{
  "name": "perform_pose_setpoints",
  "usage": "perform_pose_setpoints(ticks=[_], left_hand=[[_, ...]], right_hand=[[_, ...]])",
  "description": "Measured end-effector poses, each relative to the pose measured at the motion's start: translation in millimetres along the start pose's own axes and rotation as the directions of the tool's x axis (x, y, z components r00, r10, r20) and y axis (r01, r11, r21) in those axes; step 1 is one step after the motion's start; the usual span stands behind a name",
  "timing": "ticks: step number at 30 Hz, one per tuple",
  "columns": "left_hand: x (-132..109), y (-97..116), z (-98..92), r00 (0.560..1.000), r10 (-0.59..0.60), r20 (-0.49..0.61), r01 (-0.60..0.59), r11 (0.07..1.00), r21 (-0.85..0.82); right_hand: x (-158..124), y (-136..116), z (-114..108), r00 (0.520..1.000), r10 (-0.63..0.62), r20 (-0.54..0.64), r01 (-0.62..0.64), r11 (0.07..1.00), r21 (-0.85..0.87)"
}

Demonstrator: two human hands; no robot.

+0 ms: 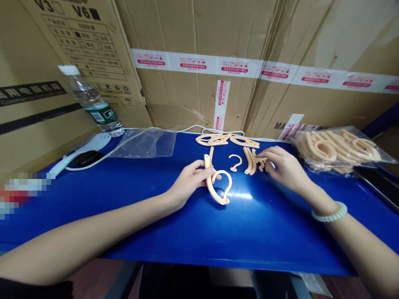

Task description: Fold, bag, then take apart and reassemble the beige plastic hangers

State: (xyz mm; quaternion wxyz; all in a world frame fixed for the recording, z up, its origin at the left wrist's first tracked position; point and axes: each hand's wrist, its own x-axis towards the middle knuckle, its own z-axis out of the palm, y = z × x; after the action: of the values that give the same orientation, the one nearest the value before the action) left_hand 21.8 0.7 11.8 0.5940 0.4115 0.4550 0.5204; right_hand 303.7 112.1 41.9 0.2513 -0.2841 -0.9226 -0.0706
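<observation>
A cream plastic hanger arm with a hook joined at its lower end (213, 193) is pinched in my left hand (190, 182), above the blue table. Another straight arm piece (211, 154) shows just behind those fingers. My right hand (285, 168) reaches over a cluster of small cream pieces (261, 162), its fingers apart and the tips at the pieces. Whether a piece sits under the fingertips is hard to see. Between the hands lie a loose hook (236, 162) and several curved arm pieces (249, 161). Folded hangers (213, 139) rest farther back.
A clear bag of cream hanger parts (339, 149) lies at the right, beside a dark flat device (380, 187). A water bottle (96, 106), a plastic bag (149, 143) and a white cable (124, 143) are at the left. Cardboard boxes (193, 99) wall the back.
</observation>
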Motion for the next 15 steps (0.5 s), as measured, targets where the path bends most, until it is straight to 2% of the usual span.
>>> perform_pose_setpoints(ticks=[2,5,7,10,15], left_hand=[[1.3,-2.5,-0.3,1.000,0.024,0.019,-0.024,1.000,-0.005],[3.7,-7.3,-0.1,0.997,0.063,0.048,-0.062,0.998,-0.029],[5.0,-10.4,0.2,0.994,0.080,0.079,-0.077,0.996,-0.046],[5.6,-12.9,1.1,0.990,0.087,0.112,-0.081,0.995,-0.058],[2.0,-13.5,5.3,0.992,0.115,0.041,-0.118,0.991,0.066]], right_hand=[[1.8,-30.6,-2.6,0.991,-0.124,-0.056,0.129,0.988,0.091],[0.2,-70.8,-2.0,0.926,-0.376,0.027,0.372,0.924,0.090],[-2.2,-83.8,1.4,0.883,-0.464,0.071,0.462,0.886,0.040],[-4.3,-83.4,6.3,0.859,-0.501,0.100,0.505,0.863,-0.014],[-5.6,-73.0,6.0,0.907,-0.409,0.102,0.401,0.912,0.093]])
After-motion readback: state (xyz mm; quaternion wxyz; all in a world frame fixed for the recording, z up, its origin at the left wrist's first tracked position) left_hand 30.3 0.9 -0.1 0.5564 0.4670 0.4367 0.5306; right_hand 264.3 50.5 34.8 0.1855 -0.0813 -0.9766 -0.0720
